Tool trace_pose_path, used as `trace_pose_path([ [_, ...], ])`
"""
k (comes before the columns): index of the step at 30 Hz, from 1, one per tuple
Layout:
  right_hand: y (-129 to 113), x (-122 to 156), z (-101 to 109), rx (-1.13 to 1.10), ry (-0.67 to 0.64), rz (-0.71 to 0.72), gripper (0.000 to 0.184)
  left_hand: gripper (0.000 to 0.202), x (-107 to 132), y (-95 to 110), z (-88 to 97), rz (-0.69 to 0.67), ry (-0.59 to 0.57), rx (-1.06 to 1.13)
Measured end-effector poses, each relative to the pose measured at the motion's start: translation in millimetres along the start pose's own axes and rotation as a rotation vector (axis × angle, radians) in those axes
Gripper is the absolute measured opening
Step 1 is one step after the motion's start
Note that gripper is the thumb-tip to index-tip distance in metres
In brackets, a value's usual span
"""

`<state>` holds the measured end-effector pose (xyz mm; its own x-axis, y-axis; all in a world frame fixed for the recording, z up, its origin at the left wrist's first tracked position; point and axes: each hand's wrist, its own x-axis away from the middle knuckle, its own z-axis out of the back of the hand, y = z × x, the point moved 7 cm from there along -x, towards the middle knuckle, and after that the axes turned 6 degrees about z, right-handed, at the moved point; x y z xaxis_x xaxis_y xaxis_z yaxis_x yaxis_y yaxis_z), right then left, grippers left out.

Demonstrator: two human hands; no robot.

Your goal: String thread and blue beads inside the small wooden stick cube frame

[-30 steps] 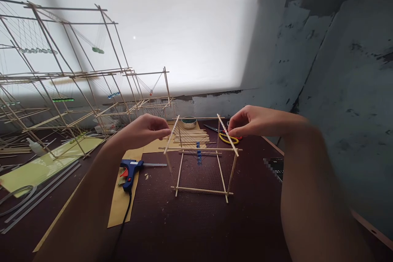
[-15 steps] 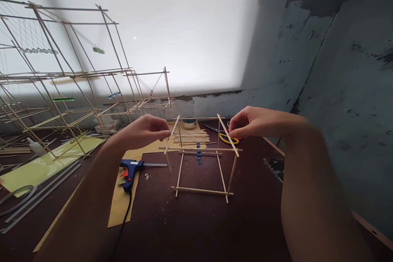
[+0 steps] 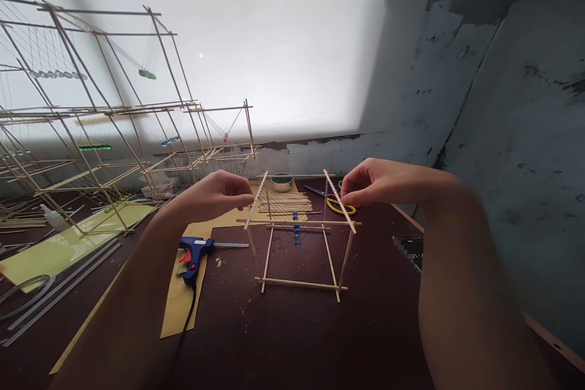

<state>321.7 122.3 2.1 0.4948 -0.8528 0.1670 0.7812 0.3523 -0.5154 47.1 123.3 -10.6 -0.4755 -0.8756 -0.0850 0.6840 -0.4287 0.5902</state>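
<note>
A small box-shaped frame of thin wooden sticks stands upright on the dark table. Blue glass marbles hang in a row inside it on fine threads. Thread is wound round both upper side sticks. My left hand is closed, its thumb and fingertips pinching at the left upper stick. On the other side, my right hand pinches at the right upper stick in the same way. Whether a thread end is also between the fingertips is too small to tell.
A blue glue gun with a cord lies left of the frame on yellow card. Behind are loose sticks, a round metal tin and yellow-handled scissors. A large stick structure with hanging marbles rises at left. A phone lies right.
</note>
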Motion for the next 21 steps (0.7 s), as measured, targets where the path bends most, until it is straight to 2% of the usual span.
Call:
trace_pose_path([
  [21,1.1,-1.0,0.5,0.010,-0.006,0.009,0.024,0.024,-1.1,1.6,-1.0,0.001,-0.002,-0.011],
])
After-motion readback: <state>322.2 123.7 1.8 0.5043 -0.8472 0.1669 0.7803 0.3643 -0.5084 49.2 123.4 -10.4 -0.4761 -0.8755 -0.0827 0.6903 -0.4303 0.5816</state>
